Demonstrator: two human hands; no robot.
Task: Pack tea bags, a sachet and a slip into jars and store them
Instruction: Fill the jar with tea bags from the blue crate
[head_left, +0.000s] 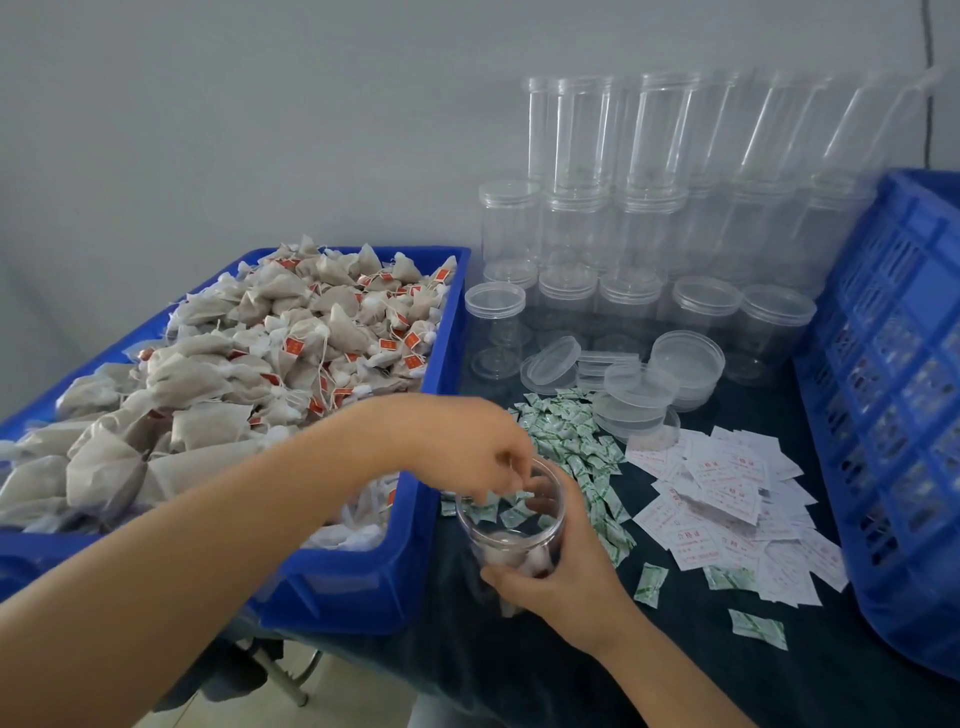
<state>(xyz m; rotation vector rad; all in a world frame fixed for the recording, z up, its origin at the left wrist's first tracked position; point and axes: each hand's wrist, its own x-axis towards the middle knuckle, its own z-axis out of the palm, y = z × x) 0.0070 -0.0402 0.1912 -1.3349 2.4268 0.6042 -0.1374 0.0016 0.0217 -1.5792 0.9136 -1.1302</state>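
My right hand grips a clear open jar near the table's front, with a few tea bags lying in its bottom. My left hand hovers over the jar's mouth, fingers pointing down and loosely spread; nothing is plainly seen between them. Left of the jar a blue bin is heaped with grey tea bags with red tags. Green-and-white sachets lie scattered behind the jar, and white slips with red print lie to the right.
Stacked empty clear jars stand along the back wall, with loose clear lids in front of them. A blue slatted crate leans at the right edge. The table has a dark cloth.
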